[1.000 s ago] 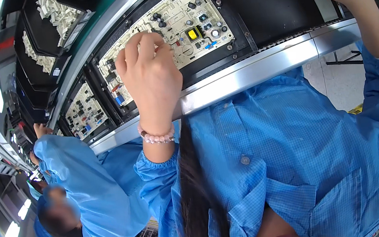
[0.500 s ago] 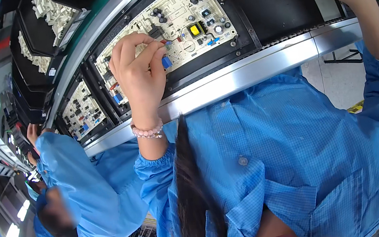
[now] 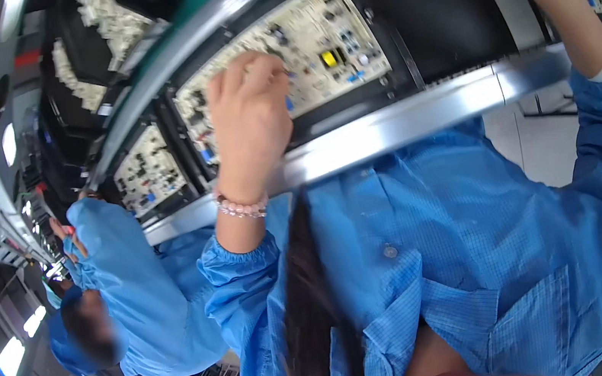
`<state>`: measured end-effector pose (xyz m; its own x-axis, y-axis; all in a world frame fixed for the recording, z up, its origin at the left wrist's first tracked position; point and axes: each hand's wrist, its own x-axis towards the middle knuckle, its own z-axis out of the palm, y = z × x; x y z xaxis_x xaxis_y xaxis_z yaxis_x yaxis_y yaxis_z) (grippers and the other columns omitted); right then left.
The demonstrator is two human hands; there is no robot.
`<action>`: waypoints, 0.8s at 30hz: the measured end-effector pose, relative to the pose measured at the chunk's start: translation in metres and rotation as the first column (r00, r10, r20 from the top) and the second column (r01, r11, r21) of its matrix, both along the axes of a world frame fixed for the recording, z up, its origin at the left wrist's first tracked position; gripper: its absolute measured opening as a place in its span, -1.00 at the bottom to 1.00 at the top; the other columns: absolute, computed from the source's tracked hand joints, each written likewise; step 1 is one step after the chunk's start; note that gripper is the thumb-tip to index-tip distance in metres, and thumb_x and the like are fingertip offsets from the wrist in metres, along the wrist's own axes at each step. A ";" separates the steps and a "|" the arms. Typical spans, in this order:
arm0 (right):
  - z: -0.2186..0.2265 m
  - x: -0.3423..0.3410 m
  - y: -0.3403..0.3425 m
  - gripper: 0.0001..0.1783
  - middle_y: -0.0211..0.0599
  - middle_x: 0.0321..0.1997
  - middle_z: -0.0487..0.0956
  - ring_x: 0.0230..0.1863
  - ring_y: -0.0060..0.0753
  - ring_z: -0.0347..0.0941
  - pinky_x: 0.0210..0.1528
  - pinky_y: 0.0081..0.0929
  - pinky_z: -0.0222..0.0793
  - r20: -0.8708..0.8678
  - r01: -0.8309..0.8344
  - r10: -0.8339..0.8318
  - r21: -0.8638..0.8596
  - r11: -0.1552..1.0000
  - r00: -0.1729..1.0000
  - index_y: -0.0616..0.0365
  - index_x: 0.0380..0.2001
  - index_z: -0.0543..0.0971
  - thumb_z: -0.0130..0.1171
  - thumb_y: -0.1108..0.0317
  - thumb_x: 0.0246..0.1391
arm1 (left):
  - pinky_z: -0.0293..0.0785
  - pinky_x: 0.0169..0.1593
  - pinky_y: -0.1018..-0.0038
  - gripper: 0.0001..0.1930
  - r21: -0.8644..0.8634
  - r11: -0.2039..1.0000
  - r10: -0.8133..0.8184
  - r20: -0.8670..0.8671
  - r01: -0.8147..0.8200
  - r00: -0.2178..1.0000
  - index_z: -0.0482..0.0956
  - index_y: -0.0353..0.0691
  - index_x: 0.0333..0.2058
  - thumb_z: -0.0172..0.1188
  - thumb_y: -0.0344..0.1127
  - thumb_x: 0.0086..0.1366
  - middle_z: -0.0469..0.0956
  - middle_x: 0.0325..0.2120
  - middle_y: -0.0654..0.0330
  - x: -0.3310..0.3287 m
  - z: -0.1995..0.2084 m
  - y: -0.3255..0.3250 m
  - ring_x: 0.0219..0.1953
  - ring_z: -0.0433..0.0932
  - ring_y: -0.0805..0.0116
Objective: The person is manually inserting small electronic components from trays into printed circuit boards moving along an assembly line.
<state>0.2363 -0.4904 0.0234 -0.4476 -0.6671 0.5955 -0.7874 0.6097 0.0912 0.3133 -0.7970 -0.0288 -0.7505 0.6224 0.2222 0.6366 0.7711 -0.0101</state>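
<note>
Black tray point(image 3: 380, 30) holds circuit board point(image 3: 305, 53) beneath left grip point(image 3: 251, 114).

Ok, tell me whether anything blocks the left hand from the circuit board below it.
Nothing visible does: the left hand is over the circuit board. It hides the spot directly beneath, so I cannot tell there.

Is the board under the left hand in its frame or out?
In: the black frame borders the circuit board on its visible sides.
</note>
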 end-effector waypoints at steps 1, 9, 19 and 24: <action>0.000 -0.016 -0.001 -0.72 -0.19 -0.32 0.53 -0.27 -0.11 0.48 -0.24 -0.27 0.41 -0.043 0.003 -0.003 -0.008 1.000 0.999 0.14 -0.20 0.55 0.20 0.39 -0.05 | 0.32 -0.04 0.33 -0.94 0.033 0.999 -0.009 0.031 0.008 0.999 0.62 -0.22 -0.52 0.27 -0.49 -0.05 0.55 -0.31 0.31 -0.002 0.001 -0.002 -0.10 0.48 0.24; -0.028 -0.126 -0.009 -0.66 -0.11 -0.12 0.53 0.00 -0.01 0.39 0.03 -0.11 0.33 -0.048 0.207 -0.216 -0.145 0.968 0.975 0.13 -0.16 0.58 0.19 0.21 0.01 | 0.46 -0.15 0.28 -0.92 0.461 0.881 0.144 -0.052 -0.104 0.988 0.63 -0.28 -0.37 0.23 -0.52 0.11 0.59 -0.39 0.07 -0.068 0.027 -0.075 -0.28 0.56 0.09; -0.051 -0.144 -0.079 -0.66 -0.05 -0.19 0.51 -0.12 0.04 0.46 -0.07 -0.12 0.40 0.077 0.346 -0.338 -0.218 0.913 0.938 0.18 -0.15 0.54 0.15 0.22 0.05 | 0.50 -0.08 0.17 -0.76 0.097 0.794 0.593 0.090 -0.600 0.800 0.69 -0.13 -0.24 0.13 -0.18 0.26 0.60 -0.21 -0.13 -0.168 0.008 -0.147 -0.14 0.57 -0.09; -0.066 -0.179 -0.080 -0.70 0.00 -0.26 0.56 -0.18 0.05 0.51 -0.11 -0.11 0.43 0.079 0.274 -0.264 -0.214 0.938 0.961 0.22 -0.11 0.51 0.00 0.38 0.08 | 0.50 -0.11 0.27 -0.79 0.093 0.842 0.532 0.017 -0.531 0.847 0.69 -0.24 -0.27 0.29 -0.28 0.14 0.63 -0.30 -0.03 -0.170 0.017 -0.157 -0.22 0.61 0.03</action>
<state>0.0572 -0.5705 -0.0423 -0.6237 -0.3722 0.6873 -0.5913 0.7998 -0.1035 0.1436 -0.9538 -0.0118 -0.9580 0.1057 0.2666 0.1291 0.9890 0.0721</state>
